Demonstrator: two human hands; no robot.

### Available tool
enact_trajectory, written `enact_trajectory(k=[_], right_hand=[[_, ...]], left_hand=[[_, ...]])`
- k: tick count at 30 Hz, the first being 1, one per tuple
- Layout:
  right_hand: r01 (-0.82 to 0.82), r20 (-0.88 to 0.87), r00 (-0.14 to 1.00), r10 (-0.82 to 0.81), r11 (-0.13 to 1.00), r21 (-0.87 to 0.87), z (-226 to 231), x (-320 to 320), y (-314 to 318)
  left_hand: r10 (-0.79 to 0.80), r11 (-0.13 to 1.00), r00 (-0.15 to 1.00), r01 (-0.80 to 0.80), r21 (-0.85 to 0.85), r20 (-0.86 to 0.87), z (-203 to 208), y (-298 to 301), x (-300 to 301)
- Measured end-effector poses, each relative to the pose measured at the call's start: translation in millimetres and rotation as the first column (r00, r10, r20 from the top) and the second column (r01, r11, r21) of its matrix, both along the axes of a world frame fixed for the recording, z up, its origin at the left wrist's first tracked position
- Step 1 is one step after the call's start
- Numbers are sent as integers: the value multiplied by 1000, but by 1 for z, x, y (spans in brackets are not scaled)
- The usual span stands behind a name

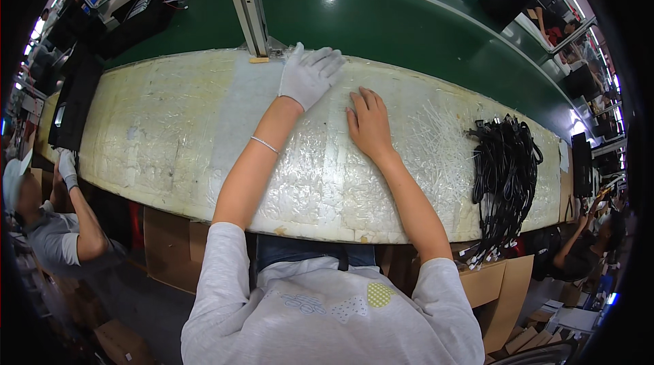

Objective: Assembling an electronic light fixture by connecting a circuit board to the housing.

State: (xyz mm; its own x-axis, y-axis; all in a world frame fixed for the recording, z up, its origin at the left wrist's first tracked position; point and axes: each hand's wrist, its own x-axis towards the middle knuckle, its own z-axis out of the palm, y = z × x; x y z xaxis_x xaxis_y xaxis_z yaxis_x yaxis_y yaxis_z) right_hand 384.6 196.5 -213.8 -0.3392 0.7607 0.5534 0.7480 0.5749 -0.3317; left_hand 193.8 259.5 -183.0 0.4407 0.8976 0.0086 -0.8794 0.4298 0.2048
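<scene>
My left hand [310, 79], in a white glove, is held over the far edge of the worktable [170, 140], beside the foot of a metal post [246, 7]. Its fingers are stretched out and nothing is in them. Bare, my right hand [370, 123] rests on or just above the plastic-covered tabletop, fingers extended and also holding nothing. To its right lies a scatter of thin white strips that look like cable ties [439, 133]. Beyond those, a thick pile of black power cords [504, 174] hangs over the table's near edge.
A green conveyor belt [381, 21] runs along the far side. At the left end, a co-worker's gloved hand [67, 167] is by a black panel-like unit [75, 99]. Another person [586, 249] works at the far right. Cardboard boxes [170, 246] stand below the table.
</scene>
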Motion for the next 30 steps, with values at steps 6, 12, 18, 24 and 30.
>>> enact_trajectory(k=[6, 12, 18, 24, 30], right_hand=[[5, -3, 1000, -5, 1000, -6, 1, -5, -1], [17, 11, 1000, -17, 1000, -5, 0, -1, 0], [11, 9, 1000, -11, 1000, -25, 1, -4, -2], [17, 17, 1000, -17, 1000, -16, -1, -1, 0], [1, 4, 1000, -1, 1000, 0, 1, -7, 2]], left_hand=[[130, 989, 984, -138, -61, -125, -10, -1, -13], [167, 968, 977, -188, -167, -131, -17, 5, -7], [163, 973, 980, -179, -147, -113, -39, 11, -13], [135, 982, 981, -151, -114, -136, -50, 16, -11], [-19, 995, 994, 9, 98, 108, -62, 23, -27]])
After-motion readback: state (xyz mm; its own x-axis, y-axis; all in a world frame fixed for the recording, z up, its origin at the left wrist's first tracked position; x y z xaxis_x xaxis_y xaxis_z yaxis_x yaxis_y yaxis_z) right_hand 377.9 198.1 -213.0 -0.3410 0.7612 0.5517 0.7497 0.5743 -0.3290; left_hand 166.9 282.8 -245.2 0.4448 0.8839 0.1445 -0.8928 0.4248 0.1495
